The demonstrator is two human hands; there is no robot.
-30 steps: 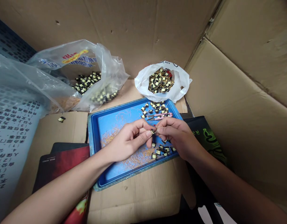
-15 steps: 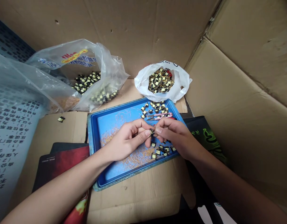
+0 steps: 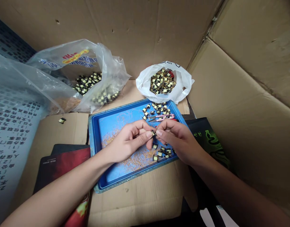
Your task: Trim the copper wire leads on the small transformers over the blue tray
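Note:
Over the tray, my left hand (image 3: 133,138) pinches a small transformer (image 3: 153,132) with a black frame and yellow tape between thumb and fingers. Against its right side, the thumb and forefinger of my right hand (image 3: 172,135) are pinched closed. The fingertips hide most of the part, so whether they grip a wire lead or the body is unclear. Loose transformers (image 3: 160,153) lie just below my hands. Behind my right hand, pink-handled thread snips (image 3: 159,118) rest beside another group of transformers (image 3: 156,108).
Copper wire clippings (image 3: 139,160) litter the blue tray (image 3: 97,188). A clear plastic bag (image 3: 111,72) of transformers stands back left, a white bag (image 3: 143,83) of wired ones at the back. One transformer (image 3: 62,120) lies left on cardboard. Cardboard walls (image 3: 248,94) enclose the back and right.
Both hands stay in nearly the same place over the tray. The transformer is turned slightly in the fingertips, and the right fingers have shifted a little.

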